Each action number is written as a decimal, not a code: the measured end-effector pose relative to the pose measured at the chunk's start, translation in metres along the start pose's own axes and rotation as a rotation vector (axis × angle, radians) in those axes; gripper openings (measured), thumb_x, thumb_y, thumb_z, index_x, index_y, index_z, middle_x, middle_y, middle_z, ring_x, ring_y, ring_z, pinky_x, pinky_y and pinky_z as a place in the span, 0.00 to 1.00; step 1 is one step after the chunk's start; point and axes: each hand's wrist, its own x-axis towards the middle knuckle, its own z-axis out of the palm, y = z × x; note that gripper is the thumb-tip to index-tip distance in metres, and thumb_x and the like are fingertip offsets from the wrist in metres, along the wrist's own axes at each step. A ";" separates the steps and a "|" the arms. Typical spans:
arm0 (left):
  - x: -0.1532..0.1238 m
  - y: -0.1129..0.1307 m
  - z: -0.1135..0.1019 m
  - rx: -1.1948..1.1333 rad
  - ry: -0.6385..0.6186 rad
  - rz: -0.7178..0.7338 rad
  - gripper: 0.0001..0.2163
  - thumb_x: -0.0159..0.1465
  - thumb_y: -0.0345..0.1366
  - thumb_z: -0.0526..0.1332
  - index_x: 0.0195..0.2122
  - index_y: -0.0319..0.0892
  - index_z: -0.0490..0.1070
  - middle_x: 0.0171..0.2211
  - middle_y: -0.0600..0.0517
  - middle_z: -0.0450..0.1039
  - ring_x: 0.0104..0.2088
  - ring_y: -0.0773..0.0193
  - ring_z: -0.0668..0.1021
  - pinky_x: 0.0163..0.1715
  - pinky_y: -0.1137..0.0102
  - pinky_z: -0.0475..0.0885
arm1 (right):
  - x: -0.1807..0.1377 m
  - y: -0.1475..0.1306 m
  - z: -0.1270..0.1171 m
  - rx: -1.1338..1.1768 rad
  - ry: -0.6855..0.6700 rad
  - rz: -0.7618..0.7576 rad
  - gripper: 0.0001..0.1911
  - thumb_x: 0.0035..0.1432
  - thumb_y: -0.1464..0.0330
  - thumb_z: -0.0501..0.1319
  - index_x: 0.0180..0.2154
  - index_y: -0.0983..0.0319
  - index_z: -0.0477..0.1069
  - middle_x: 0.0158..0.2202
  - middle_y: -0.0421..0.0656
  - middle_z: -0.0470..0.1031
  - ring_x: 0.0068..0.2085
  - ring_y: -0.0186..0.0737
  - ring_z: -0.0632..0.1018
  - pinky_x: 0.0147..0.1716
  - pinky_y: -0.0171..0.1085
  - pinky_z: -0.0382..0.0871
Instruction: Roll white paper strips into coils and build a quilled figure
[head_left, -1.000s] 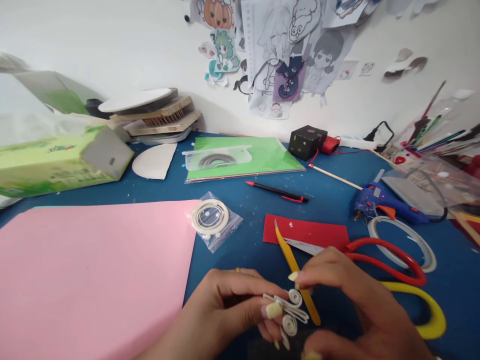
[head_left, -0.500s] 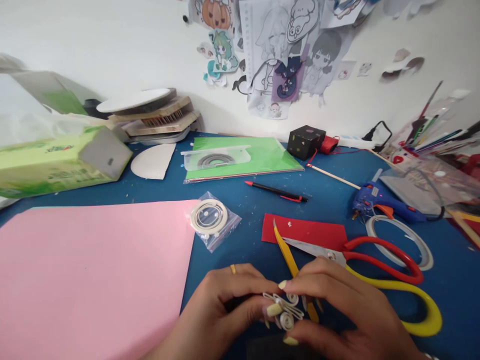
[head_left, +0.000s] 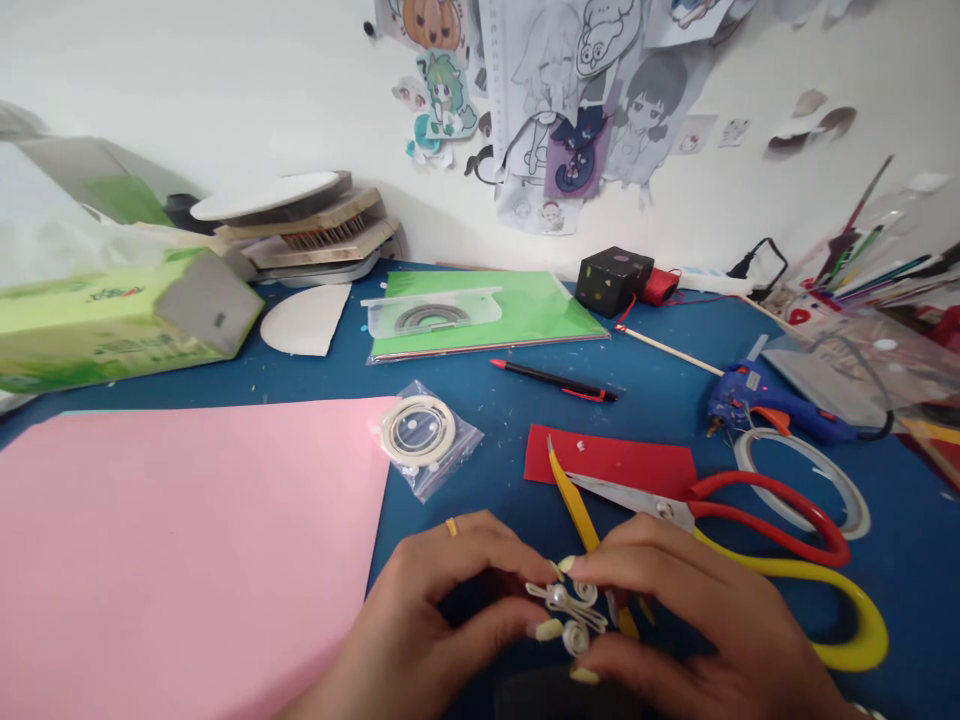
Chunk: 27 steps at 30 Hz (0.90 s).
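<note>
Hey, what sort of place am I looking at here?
Probably a craft desk, perhaps at home: a blue plastic glue gun, metal scissors with red and yellow handles and a large pink rectangular sheet lie on the blue tabletop.

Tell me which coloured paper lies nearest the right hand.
The red paper strip, just beyond the right hand, partly under the scissors and yellow tweezers; the pink sheet is farther left, the green sheet farther back.
</note>
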 end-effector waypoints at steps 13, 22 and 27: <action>-0.002 0.000 -0.002 0.105 -0.013 0.161 0.06 0.56 0.25 0.61 0.31 0.44 0.72 0.28 0.55 0.75 0.28 0.71 0.76 0.29 0.81 0.70 | 0.003 -0.003 0.000 -0.008 0.031 -0.035 0.13 0.49 0.66 0.64 0.39 0.63 0.68 0.30 0.40 0.75 0.33 0.31 0.75 0.36 0.26 0.69; -0.003 0.003 -0.002 0.134 -0.025 0.188 0.05 0.57 0.26 0.61 0.32 0.43 0.72 0.28 0.55 0.75 0.28 0.71 0.76 0.29 0.82 0.70 | 0.004 -0.001 -0.001 0.009 0.020 -0.038 0.15 0.47 0.68 0.65 0.39 0.63 0.68 0.31 0.40 0.74 0.34 0.30 0.75 0.36 0.24 0.69; -0.003 0.003 -0.002 0.149 -0.021 0.178 0.05 0.57 0.26 0.60 0.32 0.43 0.72 0.28 0.55 0.75 0.28 0.70 0.76 0.29 0.81 0.70 | 0.003 -0.002 -0.001 -0.001 0.034 -0.049 0.16 0.46 0.69 0.66 0.40 0.63 0.68 0.31 0.40 0.74 0.34 0.30 0.74 0.37 0.25 0.69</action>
